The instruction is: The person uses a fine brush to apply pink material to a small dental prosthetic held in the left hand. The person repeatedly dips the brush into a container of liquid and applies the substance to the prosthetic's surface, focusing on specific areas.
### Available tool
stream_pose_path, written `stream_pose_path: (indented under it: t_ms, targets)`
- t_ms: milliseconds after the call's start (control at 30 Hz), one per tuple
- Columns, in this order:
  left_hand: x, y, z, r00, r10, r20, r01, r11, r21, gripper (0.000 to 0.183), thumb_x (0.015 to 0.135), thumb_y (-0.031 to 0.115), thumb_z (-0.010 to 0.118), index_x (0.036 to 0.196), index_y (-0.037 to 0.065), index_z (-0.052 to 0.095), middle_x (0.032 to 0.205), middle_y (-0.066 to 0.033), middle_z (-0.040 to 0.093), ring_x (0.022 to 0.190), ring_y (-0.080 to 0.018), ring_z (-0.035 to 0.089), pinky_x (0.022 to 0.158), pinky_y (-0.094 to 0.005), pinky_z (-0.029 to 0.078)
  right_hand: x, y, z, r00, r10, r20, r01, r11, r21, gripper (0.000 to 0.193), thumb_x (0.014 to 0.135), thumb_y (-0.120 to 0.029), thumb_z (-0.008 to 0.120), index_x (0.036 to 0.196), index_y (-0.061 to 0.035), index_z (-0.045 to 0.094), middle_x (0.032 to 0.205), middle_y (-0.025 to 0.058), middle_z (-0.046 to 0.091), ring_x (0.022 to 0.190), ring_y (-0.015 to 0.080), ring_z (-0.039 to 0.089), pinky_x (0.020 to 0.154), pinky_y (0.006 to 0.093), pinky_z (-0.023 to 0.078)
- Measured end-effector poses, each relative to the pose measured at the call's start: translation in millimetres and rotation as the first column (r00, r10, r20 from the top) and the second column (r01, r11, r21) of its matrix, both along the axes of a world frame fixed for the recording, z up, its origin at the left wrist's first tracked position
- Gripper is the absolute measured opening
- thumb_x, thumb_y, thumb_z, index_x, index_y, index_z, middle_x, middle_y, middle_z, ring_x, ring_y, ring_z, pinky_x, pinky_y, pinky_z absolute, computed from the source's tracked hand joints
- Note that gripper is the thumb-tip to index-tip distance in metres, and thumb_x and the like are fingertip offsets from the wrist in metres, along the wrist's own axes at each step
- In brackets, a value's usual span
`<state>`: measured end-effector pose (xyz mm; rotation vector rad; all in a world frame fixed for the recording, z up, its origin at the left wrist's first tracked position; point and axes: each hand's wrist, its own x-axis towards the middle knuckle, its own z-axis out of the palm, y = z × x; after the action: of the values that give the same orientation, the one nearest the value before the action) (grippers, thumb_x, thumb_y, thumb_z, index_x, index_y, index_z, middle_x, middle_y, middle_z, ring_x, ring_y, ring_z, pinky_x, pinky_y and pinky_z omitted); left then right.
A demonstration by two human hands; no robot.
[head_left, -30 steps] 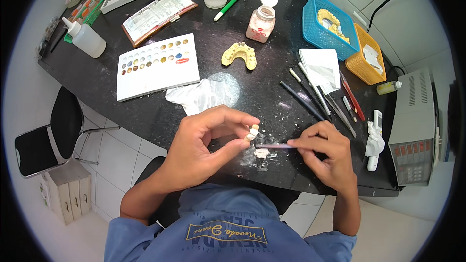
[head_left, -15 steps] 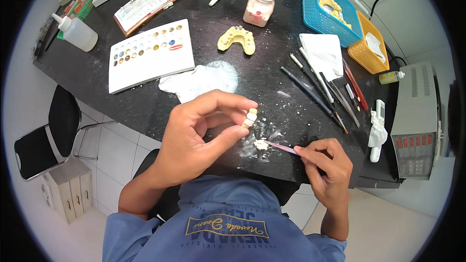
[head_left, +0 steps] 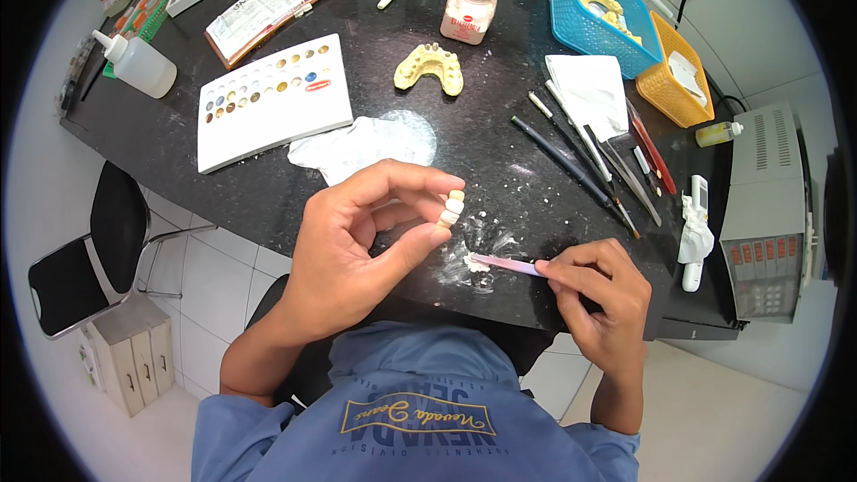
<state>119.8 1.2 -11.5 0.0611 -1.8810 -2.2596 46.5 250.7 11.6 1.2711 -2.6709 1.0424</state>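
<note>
Between thumb and index finger, my left hand (head_left: 339,254) pinches a small dental piece (head_left: 453,207), beige at both ends with white tooth-like shapes in the middle. It is held above the black worktop. My right hand (head_left: 600,299) grips a slim pink-purple spatula (head_left: 513,265) near its end. The spatula's tip rests at a small heap of off-white paste or powder (head_left: 473,268) on the worktop, with white smears around it. Farther back, a yellow dental arch model (head_left: 429,70) stands by itself.
A white palette with coloured dots (head_left: 277,112) and a crumpled white cloth (head_left: 344,150) lie left. Behind stands an uncapped powder jar (head_left: 469,11). Brushes and instruments (head_left: 571,165) lie right, near a folded tissue (head_left: 587,94) and a blue basket (head_left: 607,22) holding yellow models.
The spatula has turned flatter over the heap, its tip still there. My left hand and the dental piece sit slightly farther left, and the whole view has shifted a little.
</note>
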Motion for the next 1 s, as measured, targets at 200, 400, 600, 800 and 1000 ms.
stream_pose_path:
  t_ms: [200, 400, 600, 800, 1000]
  targets:
    - [1, -2, 0, 1.000, -0.004, 0.004, 0.004, 1.000, 0.030, 0.030, 0.086, -0.005, 0.068, 0.115, -0.006, 0.061, 0.103, -0.0089, 0.063, 0.096, -0.0124, 0.062, 0.092, -0.0298, 0.051, 3, -3, -2, 0.998, 0.028, -0.047, -0.029, 0.999, -0.016, 0.033, 0.067, 0.008, 0.074, 0.095, -0.0090, 0.077, 0.084, 0.0046, 0.064, 0.071, 0.0189, 0.058, 0.060, 0.0287, 0.046]
    - [-1, -2, 6, 0.996, -0.059, 0.065, 0.053, 0.995, 0.082, 0.029, 0.086, -0.008, 0.065, 0.116, -0.006, 0.062, 0.106, -0.0087, 0.061, 0.096, -0.0108, 0.060, 0.092, -0.0262, 0.050, -17, 0, 35, 0.993, -0.044, -0.108, 0.035, 0.995, -0.089, 0.031, 0.068, 0.008, 0.074, 0.095, -0.0074, 0.075, 0.083, 0.0073, 0.065, 0.071, 0.0194, 0.059, 0.062, 0.0276, 0.047]
    - [3, -12, 3, 0.994, -0.100, 0.044, 0.099, 0.995, 0.030, 0.030, 0.089, -0.002, 0.065, 0.119, -0.003, 0.062, 0.114, -0.0112, 0.063, 0.099, -0.0112, 0.062, 0.094, -0.0269, 0.051, -95, -86, 119, 0.784, 0.012, -0.621, -0.086, 0.992, -0.089, 0.026, 0.075, 0.007, 0.070, 0.098, -0.0053, 0.072, 0.083, 0.0095, 0.064, 0.078, 0.0209, 0.062, 0.067, 0.0329, 0.048]
    - [0, -14, 7, 0.987, -0.156, 0.023, 0.156, 0.988, 0.020, 0.029, 0.090, -0.001, 0.064, 0.119, -0.002, 0.063, 0.112, -0.0112, 0.064, 0.099, -0.0122, 0.064, 0.093, -0.0268, 0.052, -189, -210, 151, 0.524, 0.317, -0.790, -0.113, 0.946, 0.305, 0.014, 0.081, -0.003, 0.062, 0.092, -0.0042, 0.072, 0.088, 0.0122, 0.067, 0.081, 0.0307, 0.065, 0.072, 0.0394, 0.051]
    - [1, -20, 6, 0.987, -0.157, -0.030, 0.155, 0.986, -0.064, 0.027, 0.089, 0.005, 0.066, 0.116, 0.002, 0.066, 0.097, -0.0094, 0.068, 0.090, -0.0152, 0.067, 0.083, -0.0301, 0.052, -211, -283, 121, 0.524, 0.582, -0.622, -0.145, 0.780, 0.608, 0.014, 0.076, -0.001, 0.060, 0.081, -0.0050, 0.073, 0.085, 0.0136, 0.070, 0.082, 0.0324, 0.068, 0.081, 0.0413, 0.053]
